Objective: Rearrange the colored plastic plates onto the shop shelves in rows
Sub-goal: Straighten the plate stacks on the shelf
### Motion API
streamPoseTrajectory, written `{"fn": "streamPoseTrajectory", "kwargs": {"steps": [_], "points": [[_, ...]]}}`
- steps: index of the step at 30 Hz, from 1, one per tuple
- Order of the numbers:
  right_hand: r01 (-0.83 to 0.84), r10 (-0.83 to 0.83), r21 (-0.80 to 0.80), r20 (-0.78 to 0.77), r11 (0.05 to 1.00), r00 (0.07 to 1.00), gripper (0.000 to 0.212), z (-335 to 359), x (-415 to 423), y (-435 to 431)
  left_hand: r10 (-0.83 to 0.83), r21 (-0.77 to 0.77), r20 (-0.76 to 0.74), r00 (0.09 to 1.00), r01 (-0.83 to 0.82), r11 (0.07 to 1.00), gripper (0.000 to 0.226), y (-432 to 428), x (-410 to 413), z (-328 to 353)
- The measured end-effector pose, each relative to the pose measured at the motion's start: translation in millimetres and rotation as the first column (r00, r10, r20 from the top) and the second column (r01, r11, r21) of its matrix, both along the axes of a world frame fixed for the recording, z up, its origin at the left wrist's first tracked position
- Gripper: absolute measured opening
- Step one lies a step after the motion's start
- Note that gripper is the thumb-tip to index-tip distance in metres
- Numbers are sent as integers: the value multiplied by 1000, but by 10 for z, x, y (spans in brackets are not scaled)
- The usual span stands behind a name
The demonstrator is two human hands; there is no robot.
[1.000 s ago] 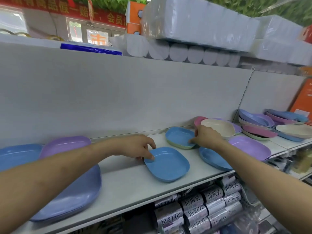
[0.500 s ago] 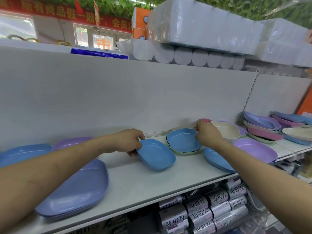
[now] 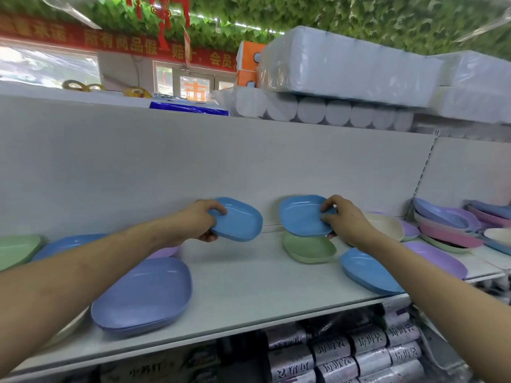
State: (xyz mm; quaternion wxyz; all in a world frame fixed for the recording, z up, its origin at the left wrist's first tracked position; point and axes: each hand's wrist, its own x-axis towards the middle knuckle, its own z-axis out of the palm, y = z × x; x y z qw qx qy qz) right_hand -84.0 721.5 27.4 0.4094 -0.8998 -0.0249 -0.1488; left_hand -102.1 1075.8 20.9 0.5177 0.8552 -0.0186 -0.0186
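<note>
While both arms reach forward, each hand, left (image 3: 197, 223) and right (image 3: 349, 223), pinches a blue plate (image 3: 240, 220) aloft.

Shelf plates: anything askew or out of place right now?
Yes: the mixed pile at far right sits tilted and jumbled, not in a row. The front-right blue plate looks near overhanging the shelf edge.

On red banner (image 3: 119, 44), in yellow: 所有商品假…赔…会员, partly blurred. On window (image 3: 195, 89), in orange: 市. On wrapped rolls (image 3: 367, 341) under the shelf (image 3: 249, 294): 垃圾袋, repeated. On dark package (image 3: 146, 369), apparently 小苏打.
</note>
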Motion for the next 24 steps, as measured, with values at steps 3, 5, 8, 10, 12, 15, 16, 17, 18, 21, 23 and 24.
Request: {"fn": "streamPoseTrajectory", "kwargs": {"steps": [3, 5, 8, 10, 12, 15, 16, 17, 18, 21, 23, 24], "points": [[-107, 114, 141, -42, 984, 993, 30, 23, -60, 192, 49, 12, 16, 999, -49, 999, 39, 154, -177, 53], [-171, 186, 182, -71, 968, 980, 45, 46, -144, 391, 79, 60, 39, 996, -82, 995, 41, 302, -345, 106], [-253, 279, 203, -113, 946, 953, 60, 48, -260, 713, 151, 105, 73, 986, -158, 982, 49, 606, -629, 192], [-299, 330, 203, -140, 932, 934, 65, 37, -323, 933, 201, 114, 66, 977, -207, 972, 53, 855, -844, 233], [-348, 380, 201, -150, 916, 913, 68, 16, -370, 1142, 254, 98, 59, 965, -259, 961, 55, 1108, -1071, 251], [-404, 433, 195, -144, 894, 890, 70, -38, -463, 1461, 343, 61, 56, 938, -346, 936, 56, 1464, -1410, 250], [-418, 448, 198, -145, 887, 882, 70, -64, -495, 1568, 371, 54, 53, 927, -373, 926, 56, 1575, -1517, 248], [-432, 463, 199, -149, 880, 874, 71, -94, -523, 1669, 395, 47, 48, 918, -397, 917, 56, 1691, -1618, 243], [-448, 478, 196, -151, 872, 865, 72, -119, -548, 1771, 412, 36, 42, 910, -414, 910, 57, 1798, -1716, 235], [-490, 511, 161, -145, 857, 847, 73, -133, -614, 2047, 460, 13, 46, 887, -461, 887, 59, 2080, -1985, 207], [-512, 529, 146, -119, 846, 840, 74, -118, -637, 2223, 497, 47, 62, 866, -499, 865, 58, 2238, -2132, 194], [-521, 536, 139, -107, 842, 837, 75, -110, -648, 2308, 509, 64, 67, 858, -513, 856, 58, 2314, -2190, 193]]}}
